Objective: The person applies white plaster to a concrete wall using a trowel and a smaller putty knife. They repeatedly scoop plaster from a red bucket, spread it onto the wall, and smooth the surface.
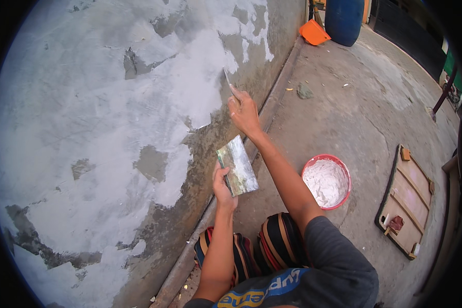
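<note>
My right hand is closed around a putty knife, its thin blade edge-on against the wall; most of the handle is hidden by my fingers. White putty covers much of that grey wall in uneven patches, with bare cement showing between them. Lower down, my left hand grips a flat rectangular plate by its left edge, thumb across the face. Whitish smears streak the plate's greenish-grey surface. On the floor to the right stands a round red tub of white putty.
A wood-framed panel lies on the concrete floor at the right. Farther off are a small stone, an orange dustpan and a blue barrel. A low ledge runs along the wall's foot.
</note>
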Demonstrator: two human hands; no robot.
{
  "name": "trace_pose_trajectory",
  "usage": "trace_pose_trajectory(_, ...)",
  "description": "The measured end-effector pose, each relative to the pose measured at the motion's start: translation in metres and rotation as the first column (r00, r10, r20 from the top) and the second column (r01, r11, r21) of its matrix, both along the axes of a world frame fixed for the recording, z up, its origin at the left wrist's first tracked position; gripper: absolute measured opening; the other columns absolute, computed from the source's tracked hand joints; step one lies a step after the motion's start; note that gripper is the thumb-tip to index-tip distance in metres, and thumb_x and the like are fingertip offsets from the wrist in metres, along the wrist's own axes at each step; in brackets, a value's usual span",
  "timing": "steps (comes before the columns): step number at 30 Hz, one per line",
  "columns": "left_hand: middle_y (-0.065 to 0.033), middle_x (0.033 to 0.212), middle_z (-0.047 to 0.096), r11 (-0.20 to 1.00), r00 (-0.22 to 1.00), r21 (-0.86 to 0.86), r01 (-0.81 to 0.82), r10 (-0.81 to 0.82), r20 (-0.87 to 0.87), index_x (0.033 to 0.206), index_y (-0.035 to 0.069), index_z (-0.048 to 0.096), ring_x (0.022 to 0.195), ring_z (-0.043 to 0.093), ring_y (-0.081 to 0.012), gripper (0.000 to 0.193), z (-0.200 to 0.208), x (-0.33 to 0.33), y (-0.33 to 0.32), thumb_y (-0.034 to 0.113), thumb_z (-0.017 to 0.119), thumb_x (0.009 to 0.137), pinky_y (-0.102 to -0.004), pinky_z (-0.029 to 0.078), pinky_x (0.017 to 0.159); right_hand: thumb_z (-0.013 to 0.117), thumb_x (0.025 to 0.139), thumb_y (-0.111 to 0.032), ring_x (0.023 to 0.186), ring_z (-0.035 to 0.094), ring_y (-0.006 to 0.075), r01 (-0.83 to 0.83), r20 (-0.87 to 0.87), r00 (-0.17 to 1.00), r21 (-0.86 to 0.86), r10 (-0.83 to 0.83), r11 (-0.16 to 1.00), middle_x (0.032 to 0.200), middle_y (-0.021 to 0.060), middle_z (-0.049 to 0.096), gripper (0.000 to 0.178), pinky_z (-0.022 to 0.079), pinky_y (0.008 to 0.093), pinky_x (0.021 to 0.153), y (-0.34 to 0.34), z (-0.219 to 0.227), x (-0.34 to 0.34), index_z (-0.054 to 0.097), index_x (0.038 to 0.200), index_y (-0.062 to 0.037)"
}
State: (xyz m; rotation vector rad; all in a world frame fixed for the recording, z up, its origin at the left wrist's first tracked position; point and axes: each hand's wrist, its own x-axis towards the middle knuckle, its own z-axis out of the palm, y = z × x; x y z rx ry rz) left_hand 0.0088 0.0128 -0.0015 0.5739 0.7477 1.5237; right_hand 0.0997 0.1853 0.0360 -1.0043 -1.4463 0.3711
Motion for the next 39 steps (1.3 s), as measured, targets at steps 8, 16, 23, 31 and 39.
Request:
trace_pose_trajectory(8,-0.0129,0.119,0.058,0.999,1.000,0.034,-0.001,0.001,-0.003,0.141,-0.002,0.037,0.098,0.062,-0.0197,0.057,0.005,-0.007,-0.002,0.015,0.042,0.087,-0.0345,0.051,0.083,0.057,0.090,-0.016,0.079,0.059,0.0213,-0.097,-0.008,0.995,-0.047,0.097,0.994,0.090,0.0159,0.062,0.044,0.047,0.0325,0.075,-0.023,0.012,0.007,0.056,0.131,0.0020)
trace_pose_trajectory(16,-0.0120,0.120,0.058,1.000,1.000,0.013,0.009,-0.009,0.010,0.143,-0.001,0.036,0.101,0.061,-0.0201,0.059,-0.003,-0.006,0.000,0.016,0.043,0.087,-0.0341,0.051,0.085,0.055,0.089,-0.016,0.080,0.059,0.0171,-0.079,0.103,0.991,-0.106,0.090,0.991,0.094,0.0180,0.065,0.043,0.047,0.0330,0.073,-0.007,0.020,0.011,0.059,0.128,0.0011)
trace_pose_trajectory(23,-0.0118,0.120,0.058,1.000,1.000,0.006,0.007,-0.007,0.004,0.143,0.000,0.037,0.102,0.061,-0.0203,0.059,0.005,-0.008,-0.005,0.016,0.042,0.087,-0.0344,0.051,0.085,0.057,0.090,-0.015,0.079,0.059,0.0184,-0.021,0.002,1.000,0.078,0.021,0.997,0.097,0.0190,0.065,0.042,0.048,0.0348,0.075,0.003,0.014,0.034,0.058,0.129,0.0013)
trace_pose_trajectory(31,-0.0118,0.121,0.058,1.000,1.000,0.001,0.013,-0.013,-0.004,0.141,0.000,0.038,0.103,0.061,-0.0203,0.056,0.005,-0.011,-0.006,0.015,0.041,0.087,-0.0344,0.051,0.087,0.058,0.090,-0.012,0.083,0.061,0.0173,-0.175,0.073,0.981,-0.080,0.181,0.981,0.098,0.0178,0.065,0.040,0.049,0.0300,0.076,-0.013,-0.007,0.017,0.059,0.129,-0.0024)
trace_pose_trajectory(39,-0.0122,0.120,0.058,1.000,1.000,0.025,0.017,-0.017,0.011,0.140,0.000,0.040,0.102,0.061,-0.0200,0.055,0.002,-0.005,-0.005,0.014,0.040,0.087,-0.0346,0.051,0.085,0.057,0.093,-0.013,0.078,0.057,0.0204,-0.047,0.071,0.996,0.008,0.047,0.999,0.091,0.0180,0.059,0.045,0.047,0.0323,0.073,0.018,-0.010,0.022,0.052,0.137,-0.0038)
